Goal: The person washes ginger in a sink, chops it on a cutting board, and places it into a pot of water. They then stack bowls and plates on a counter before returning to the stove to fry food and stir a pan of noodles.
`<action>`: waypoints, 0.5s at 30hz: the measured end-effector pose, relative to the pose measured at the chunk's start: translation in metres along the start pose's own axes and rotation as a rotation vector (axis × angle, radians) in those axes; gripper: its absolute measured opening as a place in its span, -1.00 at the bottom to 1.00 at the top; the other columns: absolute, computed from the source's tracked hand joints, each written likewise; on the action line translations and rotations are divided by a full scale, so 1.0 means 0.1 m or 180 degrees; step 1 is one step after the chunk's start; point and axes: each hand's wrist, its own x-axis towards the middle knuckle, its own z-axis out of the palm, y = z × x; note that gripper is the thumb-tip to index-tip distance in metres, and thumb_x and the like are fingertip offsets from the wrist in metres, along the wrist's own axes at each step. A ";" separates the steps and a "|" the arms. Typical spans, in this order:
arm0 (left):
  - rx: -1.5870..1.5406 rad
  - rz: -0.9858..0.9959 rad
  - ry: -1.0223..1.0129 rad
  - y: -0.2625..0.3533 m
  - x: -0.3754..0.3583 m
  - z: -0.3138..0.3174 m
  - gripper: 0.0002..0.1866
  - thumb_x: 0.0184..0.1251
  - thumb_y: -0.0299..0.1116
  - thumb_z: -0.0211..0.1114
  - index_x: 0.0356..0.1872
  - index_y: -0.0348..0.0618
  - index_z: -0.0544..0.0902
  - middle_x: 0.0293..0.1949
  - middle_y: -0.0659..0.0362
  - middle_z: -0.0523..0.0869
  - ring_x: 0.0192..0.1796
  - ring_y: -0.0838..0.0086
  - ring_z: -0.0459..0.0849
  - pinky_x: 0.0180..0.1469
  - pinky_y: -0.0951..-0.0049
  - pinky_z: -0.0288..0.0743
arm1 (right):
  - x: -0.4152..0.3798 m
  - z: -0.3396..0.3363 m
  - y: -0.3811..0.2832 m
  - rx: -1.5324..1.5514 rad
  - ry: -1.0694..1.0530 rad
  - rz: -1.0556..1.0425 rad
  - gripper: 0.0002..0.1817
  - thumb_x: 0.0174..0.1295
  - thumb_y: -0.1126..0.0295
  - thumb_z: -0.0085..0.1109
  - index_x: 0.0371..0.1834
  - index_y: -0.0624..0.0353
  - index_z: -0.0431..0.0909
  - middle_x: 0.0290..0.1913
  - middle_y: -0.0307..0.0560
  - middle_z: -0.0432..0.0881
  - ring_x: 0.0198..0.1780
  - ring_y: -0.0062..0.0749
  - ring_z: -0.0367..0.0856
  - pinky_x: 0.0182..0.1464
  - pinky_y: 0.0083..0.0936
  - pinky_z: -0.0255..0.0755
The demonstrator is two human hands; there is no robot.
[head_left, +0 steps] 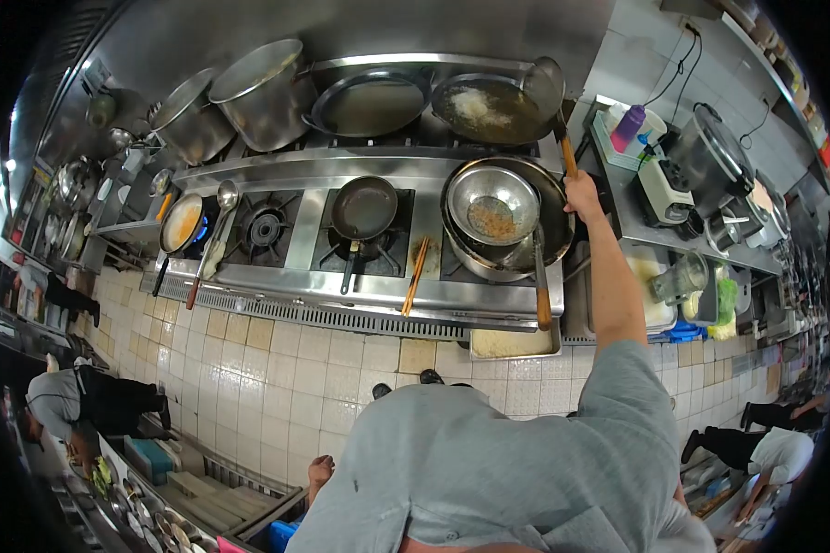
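Note:
My right hand (583, 195) is closed round the wooden handle of a skimmer (544, 85), reaching toward the back of the stove. The skimmer's round head is at the right rim of a wok (503, 129) of oil, where a pale, foamy white mass (475, 106) floats. Below that, a metal strainer (480, 189) with brown crumbs sits over a large pot (458, 251). Another wooden-handled tool (543, 300) leans out over the stove's front edge. Down by my side hangs my left hand (321, 470), fingers curled in, with nothing visible in it.
A frying pan (364, 207), long chopsticks (417, 276) and a ladle (228, 195) lie on the stove. At left, a small pan (183, 224) of orange food stands over a blue flame. Tall pots (260, 97) stand behind. Co-workers (60, 401) bend over counters behind me.

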 end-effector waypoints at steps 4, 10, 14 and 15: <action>0.0153 -0.0230 -0.0008 -0.07 -0.09 0.03 -0.54 0.36 -0.17 0.28 0.06 -0.41 0.62 -0.25 0.06 0.78 -0.24 0.44 0.73 -0.15 0.45 0.60 | 0.15 0.13 0.08 0.1648 -0.0603 0.0543 -0.87 0.41 0.30 0.05 -0.29 0.06 0.40 -0.54 -0.35 0.38 -0.67 -0.61 0.30 -0.54 -0.40 0.42; -0.0658 -0.0386 0.0333 0.01 -0.32 0.15 -0.55 0.39 -0.20 0.30 0.06 -0.45 0.61 -0.22 0.03 0.78 -0.20 0.38 0.72 -0.11 0.41 0.61 | 0.24 0.35 -0.03 0.2442 -0.1019 0.0712 -0.90 0.41 0.34 0.09 -0.23 0.02 0.37 -0.54 -0.37 0.36 -0.68 -0.63 0.22 -0.54 -0.46 0.32; -0.0556 -0.0677 0.0425 0.59 -0.61 0.13 -0.55 0.39 -0.25 0.32 0.10 -0.44 0.59 -0.17 0.00 0.78 -0.13 0.38 0.73 -0.10 0.40 0.62 | 0.25 0.45 -0.14 0.2921 -0.1260 0.0819 -0.90 0.43 0.37 0.08 -0.10 0.10 0.42 -0.52 -0.34 0.38 -0.65 -0.63 0.22 -0.52 -0.51 0.25; -0.0814 -0.0790 0.0328 0.66 -0.64 0.13 -0.55 0.38 -0.25 0.33 0.11 -0.44 0.59 -0.16 -0.01 0.78 -0.11 0.38 0.74 -0.10 0.40 0.62 | 0.26 0.46 -0.15 0.2921 -0.1268 0.0818 -0.90 0.43 0.37 0.08 -0.10 0.10 0.42 -0.52 -0.34 0.38 -0.65 -0.63 0.22 -0.52 -0.51 0.25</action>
